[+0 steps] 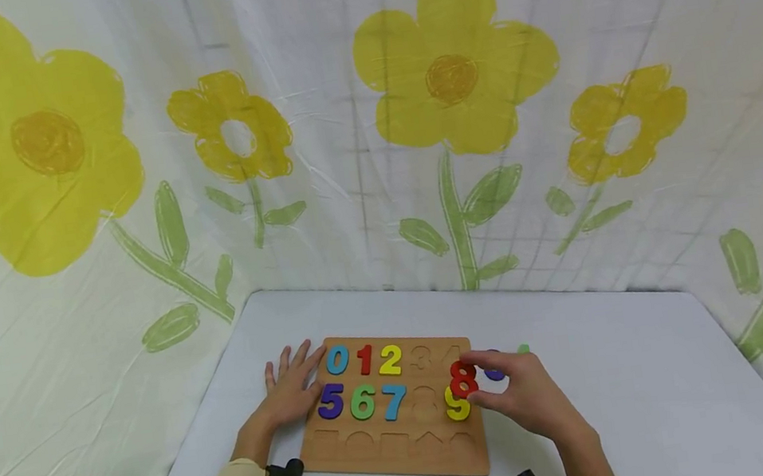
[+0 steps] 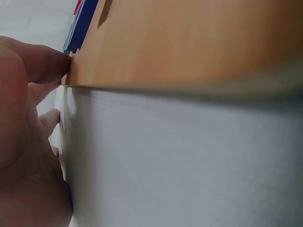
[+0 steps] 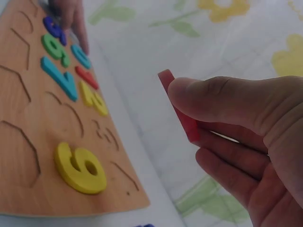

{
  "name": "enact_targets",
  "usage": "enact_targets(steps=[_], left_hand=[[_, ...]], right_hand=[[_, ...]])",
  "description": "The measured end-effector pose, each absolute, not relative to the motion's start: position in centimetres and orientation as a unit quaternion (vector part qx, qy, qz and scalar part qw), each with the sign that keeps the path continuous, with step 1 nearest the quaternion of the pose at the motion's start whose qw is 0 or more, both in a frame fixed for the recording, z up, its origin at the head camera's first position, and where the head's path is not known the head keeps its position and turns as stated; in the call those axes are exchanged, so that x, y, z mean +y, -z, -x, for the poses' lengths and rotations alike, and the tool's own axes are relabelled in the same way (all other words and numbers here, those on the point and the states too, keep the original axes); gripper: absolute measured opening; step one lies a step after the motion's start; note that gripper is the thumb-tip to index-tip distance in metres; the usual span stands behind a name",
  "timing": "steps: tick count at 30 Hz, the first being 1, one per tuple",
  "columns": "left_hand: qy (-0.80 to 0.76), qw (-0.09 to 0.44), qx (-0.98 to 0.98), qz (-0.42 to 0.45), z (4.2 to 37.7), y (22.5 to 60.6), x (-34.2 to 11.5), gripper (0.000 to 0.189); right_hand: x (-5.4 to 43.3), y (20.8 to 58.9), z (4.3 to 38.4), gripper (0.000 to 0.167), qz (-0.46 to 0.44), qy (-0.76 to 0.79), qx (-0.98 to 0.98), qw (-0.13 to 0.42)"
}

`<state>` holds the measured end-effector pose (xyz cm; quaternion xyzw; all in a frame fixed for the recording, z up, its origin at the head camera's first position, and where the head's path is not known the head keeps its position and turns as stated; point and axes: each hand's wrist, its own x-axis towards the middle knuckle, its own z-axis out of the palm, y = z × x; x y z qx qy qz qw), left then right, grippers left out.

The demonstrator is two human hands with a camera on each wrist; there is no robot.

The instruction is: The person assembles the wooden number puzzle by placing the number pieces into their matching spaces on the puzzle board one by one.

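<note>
A wooden number puzzle board (image 1: 396, 461) lies flat on the white table. Colored digits 0, 1, 2, 5, 6, 7 and a yellow 9 (image 3: 81, 169) sit on it, while the recesses for 3, 4 and 8 show bare wood. My right hand (image 1: 528, 391) pinches a red number 8 (image 1: 463, 379) between thumb and fingers, above the board's right side; the right wrist view shows the piece edge-on (image 3: 180, 106). With fingers spread, my left hand (image 1: 291, 390) rests at the board's left edge, its thumb touching the wood near the purple 5 (image 1: 330, 401).
Right of the board, partly behind my right hand, lie a purple piece (image 1: 494, 374) and a green piece (image 1: 523, 349). The board's bottom row has several recessed shapes. A flowered curtain (image 1: 336, 220) hangs behind the white table (image 1: 663, 394).
</note>
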<state>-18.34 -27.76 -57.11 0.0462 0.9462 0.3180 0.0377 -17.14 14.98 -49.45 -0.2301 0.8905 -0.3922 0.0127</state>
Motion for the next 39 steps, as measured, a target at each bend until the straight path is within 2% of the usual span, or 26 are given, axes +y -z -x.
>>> enact_targets(steps=[4, 7, 15, 22, 28, 34, 39], left_hand=[[-0.32, 0.038, 0.946, -0.046, 18.4, 57.1, -27.8, 0.068], [-0.335, 0.019, 0.94, -0.055, 18.3, 57.2, -27.8, 0.068], [-0.326, 0.027, 0.943, -0.051, 18.5, 57.7, -28.0, 0.069], [-0.327, 0.009, 0.943, -0.06, 18.6, 58.5, -28.1, 0.069], [-0.324, 0.017, 0.944, -0.058, 18.5, 58.0, -28.0, 0.068], [-0.313, 0.051, 0.947, -0.045, 18.2, 56.4, -27.5, 0.068], [-0.32, 0.035, 0.946, -0.047, 18.1, 56.6, -27.5, 0.068]], right_hand=[[14.0, 49.9, 17.3, 0.049, 0.242, 0.387, 0.89, 0.013], [13.3, 50.4, 17.3, 0.05, 0.245, 0.387, 0.889, 0.017], [11.6, 52.2, 17.6, 0.051, 0.275, 0.386, 0.879, 0.055], [10.4, 53.3, 17.8, 0.055, 0.278, 0.368, 0.885, 0.064], [9.7, 54.4, 18.1, 0.053, 0.282, 0.361, 0.886, 0.068], [9.0, 55.2, 18.1, 0.053, 0.272, 0.346, 0.895, 0.069], [8.4, 55.4, 18.0, 0.052, 0.276, 0.32, 0.904, 0.062]])
